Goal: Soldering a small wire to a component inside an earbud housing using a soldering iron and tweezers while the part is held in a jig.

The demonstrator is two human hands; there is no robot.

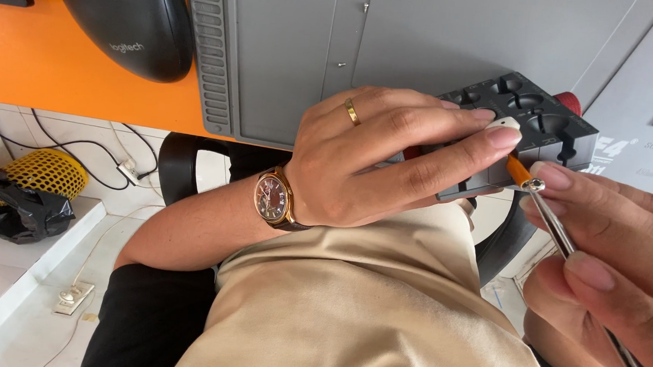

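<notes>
Tool tip and workpiece sit nearly touching at right of centre in the frame. Left hand (387, 161) reaches in from lower left, fingers extended toward upper right, index and middle fingertips pressed together on a small white part (504, 123) held against the near edge of a black moulded holder (530, 131) with round recesses. Ring on one finger; wristwatch (273, 198) with dark dial at the wrist. Right hand (613, 258) enters from the lower right corner, thumb and fingertips pinching a slim metal-shafted tool (562, 233) with an orange tip (517, 171). Long axis of tool runs from lower right up to upper left, tip end pointing at the white part. Orange tip lies just below and slightly right of the white part, very close to the left middle fingertip; contact with the part cannot be confirmed from this view. White part is thus up and to the left along the tool's own axis from the right-hand grip. Holder rests on a grey mat (288, 62) at upper centre; red object (569, 102) behind the holder, partly hidden. Dark computer mouse (130, 20) on orange surface (35, 64), upper left. Beige trousers (380, 305) fill lower centre.
</notes>
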